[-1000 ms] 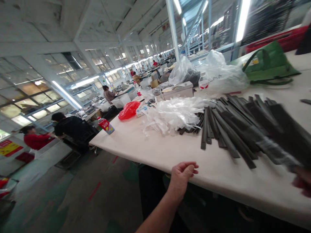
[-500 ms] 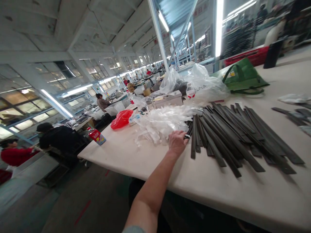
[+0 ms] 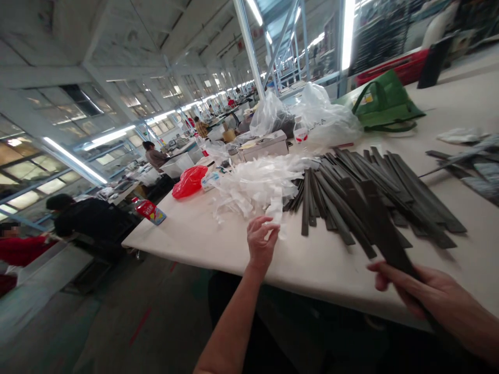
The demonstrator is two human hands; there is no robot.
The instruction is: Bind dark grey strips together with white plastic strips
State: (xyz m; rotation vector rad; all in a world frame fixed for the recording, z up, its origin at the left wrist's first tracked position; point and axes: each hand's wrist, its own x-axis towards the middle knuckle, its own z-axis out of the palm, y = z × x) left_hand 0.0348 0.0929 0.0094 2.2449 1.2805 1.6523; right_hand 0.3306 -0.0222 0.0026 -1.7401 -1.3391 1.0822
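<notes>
Since half a second ago, the left hand has been drawn back from the dark strips toward the near edge of the table, and the right hand has been brought into view at the near right.

A clear plastic sleeve is pinched between the left thumb and fingers, just in front of the heap of plastic sleeves lying near the table's middle. A single dark flat strip is grasped in the closed right hand over the near edge, its far end raised above the pile of dark strips fanned across the white surface.

Toward the far edge, clear plastic bags, a white box and a green tote bag are seen; a red plastic bag lies by the left edge.

Beyond, a long workshop is shown with rows of tables, strip lights, windows and seated workers.
</notes>
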